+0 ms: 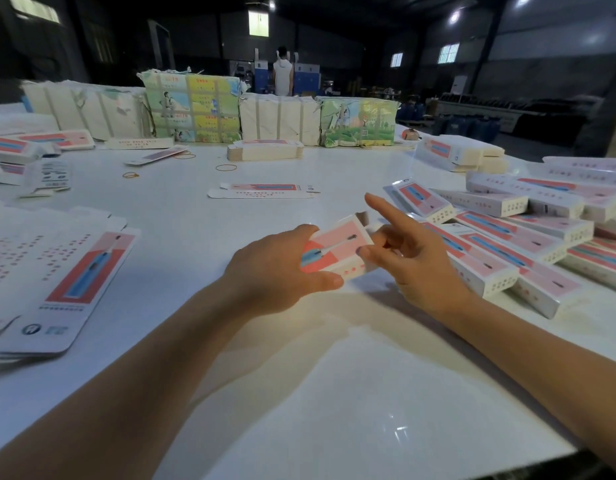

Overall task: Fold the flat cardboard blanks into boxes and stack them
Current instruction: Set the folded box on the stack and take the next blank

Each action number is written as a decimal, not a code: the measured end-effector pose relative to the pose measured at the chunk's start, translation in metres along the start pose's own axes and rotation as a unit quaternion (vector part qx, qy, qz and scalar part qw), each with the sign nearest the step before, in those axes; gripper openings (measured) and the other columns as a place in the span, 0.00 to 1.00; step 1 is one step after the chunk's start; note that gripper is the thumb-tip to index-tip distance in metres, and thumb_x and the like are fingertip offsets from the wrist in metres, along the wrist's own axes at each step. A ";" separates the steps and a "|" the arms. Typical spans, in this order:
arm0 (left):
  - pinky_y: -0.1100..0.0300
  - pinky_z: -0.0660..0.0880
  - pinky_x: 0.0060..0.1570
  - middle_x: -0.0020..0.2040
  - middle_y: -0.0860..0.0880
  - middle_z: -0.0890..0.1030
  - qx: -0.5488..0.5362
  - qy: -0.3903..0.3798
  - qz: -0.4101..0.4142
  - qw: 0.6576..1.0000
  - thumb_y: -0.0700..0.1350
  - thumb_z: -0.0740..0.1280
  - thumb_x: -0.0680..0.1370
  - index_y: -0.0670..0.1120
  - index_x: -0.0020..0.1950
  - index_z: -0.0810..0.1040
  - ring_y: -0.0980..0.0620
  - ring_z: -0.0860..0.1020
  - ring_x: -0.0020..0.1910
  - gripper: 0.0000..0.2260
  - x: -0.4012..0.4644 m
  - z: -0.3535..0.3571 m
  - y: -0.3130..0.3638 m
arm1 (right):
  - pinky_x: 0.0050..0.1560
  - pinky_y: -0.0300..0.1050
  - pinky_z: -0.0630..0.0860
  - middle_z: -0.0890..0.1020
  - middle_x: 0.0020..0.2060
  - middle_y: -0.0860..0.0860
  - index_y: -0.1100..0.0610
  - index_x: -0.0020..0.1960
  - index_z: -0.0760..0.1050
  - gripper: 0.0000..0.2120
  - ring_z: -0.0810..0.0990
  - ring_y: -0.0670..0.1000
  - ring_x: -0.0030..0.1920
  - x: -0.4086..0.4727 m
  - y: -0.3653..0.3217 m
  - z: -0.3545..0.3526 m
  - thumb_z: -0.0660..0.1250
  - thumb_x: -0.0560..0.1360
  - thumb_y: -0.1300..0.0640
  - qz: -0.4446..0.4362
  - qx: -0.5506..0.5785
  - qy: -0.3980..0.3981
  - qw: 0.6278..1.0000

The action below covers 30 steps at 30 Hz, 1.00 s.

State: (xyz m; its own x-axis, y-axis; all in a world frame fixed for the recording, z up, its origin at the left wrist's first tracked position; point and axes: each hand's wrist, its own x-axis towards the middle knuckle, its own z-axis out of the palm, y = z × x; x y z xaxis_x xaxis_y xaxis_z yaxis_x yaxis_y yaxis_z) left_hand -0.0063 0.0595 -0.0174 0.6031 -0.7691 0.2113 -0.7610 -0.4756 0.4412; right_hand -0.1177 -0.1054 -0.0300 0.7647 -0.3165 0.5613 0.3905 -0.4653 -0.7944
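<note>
Nearest, left hand (282, 268) wrapped round the near end of a half-formed box (337, 249), held just above the white table (299, 393) to steady it. Right hand (413, 258) pinching the far end, forefinger lifted, probably to tuck the open flap (362, 218). Left, flat blanks (67, 282) stacked within reach; right, finished boxes (507, 247) heaped in overlapping rows. Farther off, strapped bundles (195, 109) waiting.

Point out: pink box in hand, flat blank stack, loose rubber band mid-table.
Pink-printed cardboard box (336, 249), head view, top printed face.
Stack of flat white cardboard blanks (74, 282), head view, top blank's red-blue print.
Tan rubber band (226, 167), head view, loop edge.
</note>
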 end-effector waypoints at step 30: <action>0.59 0.66 0.40 0.56 0.55 0.76 0.214 0.075 0.042 0.973 0.71 0.57 0.71 0.55 0.63 0.64 0.51 0.76 0.48 0.28 -0.006 0.015 0.006 | 0.47 0.45 0.76 0.81 0.42 0.49 0.58 0.47 0.77 0.07 0.79 0.49 0.45 0.001 0.007 0.014 0.60 0.79 0.60 0.107 -0.275 0.031 0.955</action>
State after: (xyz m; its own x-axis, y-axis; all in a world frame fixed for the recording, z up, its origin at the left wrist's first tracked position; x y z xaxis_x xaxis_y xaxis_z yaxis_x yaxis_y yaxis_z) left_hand -0.0183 0.0553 -0.0290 0.5376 -0.7575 0.3703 -0.8198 -0.5723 0.0195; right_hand -0.1076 -0.0972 -0.0381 0.7589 -0.4926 0.4259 -0.1117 -0.7428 -0.6601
